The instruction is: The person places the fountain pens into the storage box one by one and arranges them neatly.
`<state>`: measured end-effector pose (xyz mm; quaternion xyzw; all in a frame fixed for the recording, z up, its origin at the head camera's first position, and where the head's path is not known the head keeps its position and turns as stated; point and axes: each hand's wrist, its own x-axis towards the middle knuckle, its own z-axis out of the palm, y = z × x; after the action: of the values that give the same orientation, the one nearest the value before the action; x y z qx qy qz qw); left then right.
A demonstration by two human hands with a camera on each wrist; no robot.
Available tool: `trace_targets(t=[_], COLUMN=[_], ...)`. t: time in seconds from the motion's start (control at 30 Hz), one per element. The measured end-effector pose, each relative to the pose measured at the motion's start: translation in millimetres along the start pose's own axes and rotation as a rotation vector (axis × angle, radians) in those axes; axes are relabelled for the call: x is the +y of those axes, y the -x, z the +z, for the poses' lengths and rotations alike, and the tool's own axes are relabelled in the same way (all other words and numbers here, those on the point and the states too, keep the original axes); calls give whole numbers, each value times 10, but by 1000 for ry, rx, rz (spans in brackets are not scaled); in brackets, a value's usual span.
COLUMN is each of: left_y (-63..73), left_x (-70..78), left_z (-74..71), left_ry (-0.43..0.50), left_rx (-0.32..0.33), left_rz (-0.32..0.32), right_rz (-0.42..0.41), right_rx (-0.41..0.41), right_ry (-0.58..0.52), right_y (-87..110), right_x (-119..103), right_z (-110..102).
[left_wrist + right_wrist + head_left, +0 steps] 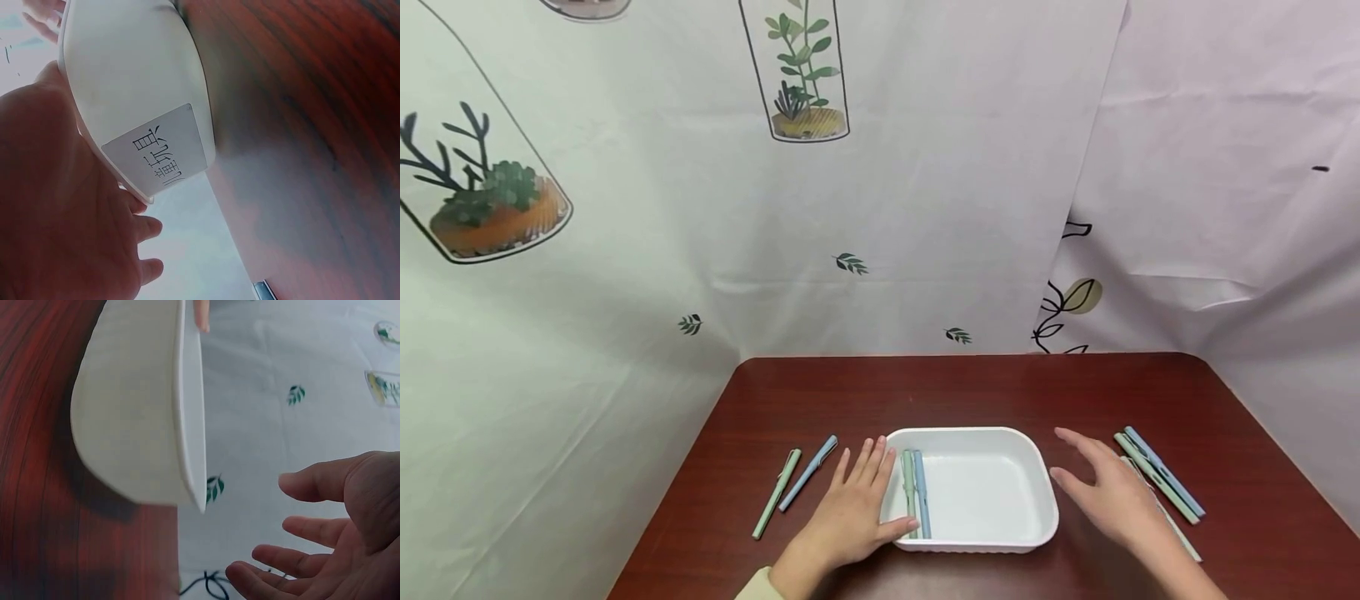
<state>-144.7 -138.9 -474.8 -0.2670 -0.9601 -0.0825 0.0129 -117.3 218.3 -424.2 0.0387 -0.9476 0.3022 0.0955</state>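
A white rectangular dish (pixel 988 500) stands on the table, with a green pen (pixel 909 479) and a blue pen (pixel 922 493) lying side by side along its left end. My left hand (pixel 856 514) lies over the dish's left rim, its fingers straight and spread, the thumb near the pens' lower ends. In the left wrist view, a printed label (pixel 159 150) shows on the dish's outer wall beside that hand. To the right of the dish, apart from it, my right hand (pixel 1108 490) hovers with loosely bent fingers and nothing in its grasp; the right wrist view agrees.
Left of the dish lie another green pen (pixel 777 493) and another blue pen (pixel 808 473). Beyond my right hand are a blue pen (pixel 1165 472), a green pen (pixel 1156 478) and a paler pen (pixel 1180 533), partly hidden by the hand. Patterned cloth (pixel 925 208) hangs behind the brown table (pixel 985 392).
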Motion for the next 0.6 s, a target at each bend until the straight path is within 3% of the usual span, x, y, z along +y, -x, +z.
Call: trace_targets(t=[0.6], left_y=[9], left_x=[-1], left_z=[1], left_ry=[-10], left_rx=[11], left_rz=[0], right_rz=[109], right_rx=[-40], right_ry=[100], right_y=[3], right_x=[472], right_z=[-198])
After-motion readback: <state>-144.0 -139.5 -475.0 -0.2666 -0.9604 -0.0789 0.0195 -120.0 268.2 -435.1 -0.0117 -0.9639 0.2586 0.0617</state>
